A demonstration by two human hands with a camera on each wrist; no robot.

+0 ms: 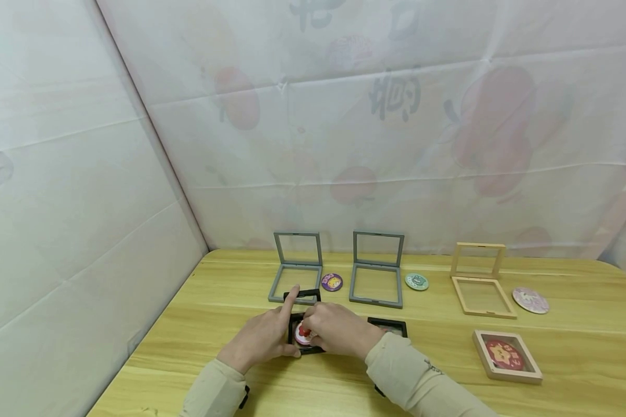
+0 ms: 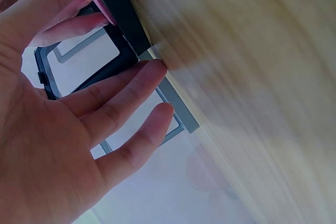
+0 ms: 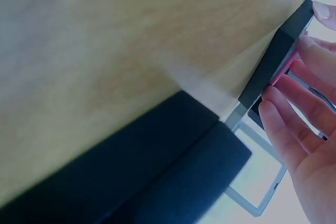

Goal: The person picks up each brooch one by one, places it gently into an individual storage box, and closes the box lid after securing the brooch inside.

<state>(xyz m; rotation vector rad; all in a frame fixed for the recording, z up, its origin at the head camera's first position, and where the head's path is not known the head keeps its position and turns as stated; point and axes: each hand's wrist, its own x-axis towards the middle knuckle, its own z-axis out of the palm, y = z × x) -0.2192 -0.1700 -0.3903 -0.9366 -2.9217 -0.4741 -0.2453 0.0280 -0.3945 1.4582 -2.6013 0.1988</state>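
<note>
An opened black frame (image 1: 312, 350) lies near the table's front, its lid (image 1: 308, 293) raised at the back. Inside its base is a round red-and-white badge (image 1: 301, 334), partly covered by my right hand (image 1: 339, 331), whose fingertips pinch it. My left hand (image 1: 263, 337) rests at the frame's left side, thumb at the front edge and index finger up by the lid. In the left wrist view, the left hand's (image 2: 79, 114) fingers are extended beside the black frame (image 2: 123, 14). The right wrist view has the badge's pink edge (image 3: 283, 69) tilted at the frame, by the right hand's (image 3: 310, 114) fingers.
Behind stand two opened grey frames (image 1: 295, 267) (image 1: 377, 267) and an opened wooden frame (image 1: 484, 313), with round badges (image 1: 332, 282) (image 1: 417, 282) (image 1: 531, 300) beside them. A closed wooden frame (image 1: 513, 375) holds a red badge. Another black frame (image 1: 388, 321) lies partly behind my right arm.
</note>
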